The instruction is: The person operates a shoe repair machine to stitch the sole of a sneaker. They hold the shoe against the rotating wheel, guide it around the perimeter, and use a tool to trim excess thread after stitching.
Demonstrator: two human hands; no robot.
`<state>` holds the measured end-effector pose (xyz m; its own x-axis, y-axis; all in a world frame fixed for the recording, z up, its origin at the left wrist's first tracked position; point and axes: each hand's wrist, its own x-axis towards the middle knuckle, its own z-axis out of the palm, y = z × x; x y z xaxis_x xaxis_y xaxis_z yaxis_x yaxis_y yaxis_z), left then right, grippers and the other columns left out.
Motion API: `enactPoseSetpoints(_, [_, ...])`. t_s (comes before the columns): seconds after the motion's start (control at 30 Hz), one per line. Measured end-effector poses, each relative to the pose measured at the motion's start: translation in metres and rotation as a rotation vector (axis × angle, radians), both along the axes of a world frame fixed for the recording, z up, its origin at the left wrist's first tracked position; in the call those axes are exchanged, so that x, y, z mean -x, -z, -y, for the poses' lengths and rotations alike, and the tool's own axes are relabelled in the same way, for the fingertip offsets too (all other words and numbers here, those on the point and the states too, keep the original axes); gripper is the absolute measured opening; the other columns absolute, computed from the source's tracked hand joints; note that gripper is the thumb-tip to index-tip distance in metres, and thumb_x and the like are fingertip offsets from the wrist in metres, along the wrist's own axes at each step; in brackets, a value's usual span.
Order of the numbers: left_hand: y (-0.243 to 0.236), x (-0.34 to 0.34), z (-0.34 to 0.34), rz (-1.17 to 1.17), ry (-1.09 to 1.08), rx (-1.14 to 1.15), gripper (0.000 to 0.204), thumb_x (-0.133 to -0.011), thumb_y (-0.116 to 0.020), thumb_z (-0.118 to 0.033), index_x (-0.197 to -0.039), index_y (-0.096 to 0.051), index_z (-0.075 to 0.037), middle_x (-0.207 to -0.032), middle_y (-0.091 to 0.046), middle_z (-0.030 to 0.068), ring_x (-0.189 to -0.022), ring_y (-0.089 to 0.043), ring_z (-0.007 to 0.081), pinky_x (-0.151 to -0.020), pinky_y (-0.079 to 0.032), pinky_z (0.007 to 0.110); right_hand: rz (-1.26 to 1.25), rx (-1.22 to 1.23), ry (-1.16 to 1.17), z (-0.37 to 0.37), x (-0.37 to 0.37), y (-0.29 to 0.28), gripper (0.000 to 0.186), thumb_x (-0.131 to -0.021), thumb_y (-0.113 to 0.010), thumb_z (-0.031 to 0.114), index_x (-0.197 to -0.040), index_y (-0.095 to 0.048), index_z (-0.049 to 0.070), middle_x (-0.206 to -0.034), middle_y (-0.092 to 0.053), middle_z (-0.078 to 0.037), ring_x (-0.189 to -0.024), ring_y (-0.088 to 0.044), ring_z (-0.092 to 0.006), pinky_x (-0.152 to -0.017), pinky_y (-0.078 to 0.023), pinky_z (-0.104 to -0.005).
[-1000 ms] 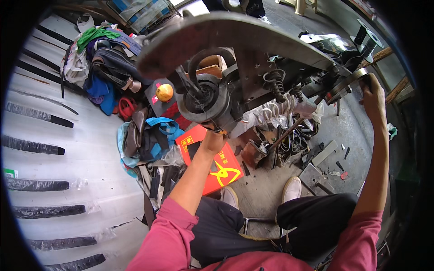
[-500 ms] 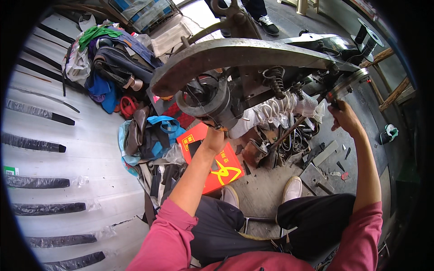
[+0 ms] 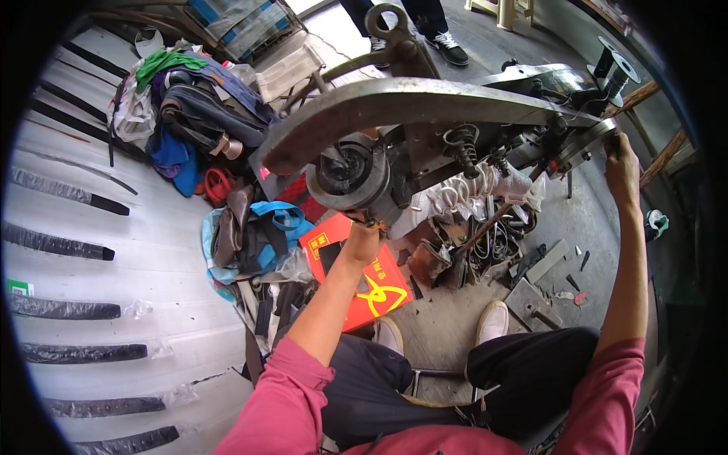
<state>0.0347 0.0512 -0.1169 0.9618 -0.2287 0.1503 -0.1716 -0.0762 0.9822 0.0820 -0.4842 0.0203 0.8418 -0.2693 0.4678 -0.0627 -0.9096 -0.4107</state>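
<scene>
A dark metal hand-cranked sewing machine (image 3: 425, 98), with a long curved arm, stands in front of me. My left hand (image 3: 364, 241) is closed right beneath its round head (image 3: 353, 178). The fingertips are mostly hidden there, and a small orange-brown bit shows beside them; what they pinch cannot be made out. At the machine's right end my right hand (image 3: 622, 161) is closed on the outer rim of the hand wheel (image 3: 582, 145). Below my left forearm lies a red box (image 3: 356, 296) with yellow markings, a dark flat object on top.
Bags and cloths (image 3: 205, 98) are heaped at the left, beside a pale sheet with several wrapped dark strips (image 3: 61, 243). Scraps and cords (image 3: 485, 246) lie under the machine. A thread spool (image 3: 616, 72) stands at the back right. Another person's shoes (image 3: 451, 51) show at the far side.
My right hand has swung up and outward round the wheel, from below it to its right edge. My left hand stays under the head. The view has shifted slightly.
</scene>
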Motion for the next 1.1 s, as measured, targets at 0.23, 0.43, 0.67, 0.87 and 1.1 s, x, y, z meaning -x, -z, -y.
enactPoseSetpoints(0.23, [-0.005,0.006,0.004,-0.053,0.075,0.106,0.067,-0.099,-0.054,-0.059,-0.148,-0.050,-0.014,-0.144,-0.056,-0.0013,-0.130,-0.054,0.0190,-0.107,-0.045,0.041,-0.337,-0.246,0.025,-0.011,0.007,0.052,0.035,-0.091,-0.053,-0.003,-0.126,-0.054,0.002,-0.101,-0.066,-0.030,-0.092,-0.067,-0.0418,-0.076,-0.053,-0.0481])
enactPoseSetpoints(0.43, [-0.012,0.004,0.009,-0.088,0.039,0.050,0.066,-0.096,-0.056,-0.061,-0.141,-0.054,-0.013,-0.134,-0.062,0.0018,-0.119,-0.061,0.0221,-0.094,-0.053,0.042,-0.781,-0.610,-0.227,-0.090,0.037,0.010,0.026,-0.099,-0.059,0.015,-0.117,-0.060,-0.003,-0.080,-0.058,-0.008,-0.057,-0.061,-0.0176,-0.048,-0.054,-0.0333])
enactPoseSetpoints(0.67, [-0.037,0.017,0.006,0.575,-0.048,-0.483,0.056,-0.081,-0.072,0.000,-0.135,-0.058,-0.002,-0.135,-0.061,0.0169,-0.127,-0.056,0.0339,-0.108,-0.043,0.043,-0.147,-0.386,-0.126,-0.064,0.034,-0.053,0.018,-0.099,-0.058,0.010,-0.114,-0.064,0.002,-0.083,-0.060,-0.008,-0.067,-0.059,-0.0130,-0.052,-0.049,-0.0299])
enactPoseSetpoints(0.87, [-0.028,0.012,0.003,0.535,-0.029,-0.528,0.062,-0.077,-0.072,0.007,-0.137,-0.055,0.000,-0.139,-0.058,0.0178,-0.130,-0.054,0.0341,-0.110,-0.041,0.041,-0.103,-0.094,0.079,0.008,0.000,0.013,0.016,-0.098,-0.058,0.010,-0.110,-0.057,0.000,-0.104,-0.066,-0.030,-0.096,-0.061,-0.0499,-0.081,-0.049,-0.0488])
enactPoseSetpoints(1.1, [-0.018,0.007,0.000,0.053,0.050,-0.040,0.063,-0.084,-0.073,0.000,-0.143,-0.052,-0.006,-0.143,-0.056,0.0087,-0.130,-0.055,0.0260,-0.109,-0.042,0.038,-0.522,-0.554,-0.144,-0.040,0.019,0.075,0.040,-0.099,-0.055,0.012,-0.138,-0.054,0.004,-0.092,-0.068,-0.015,-0.063,-0.067,-0.0229,-0.044,-0.056,-0.0371])
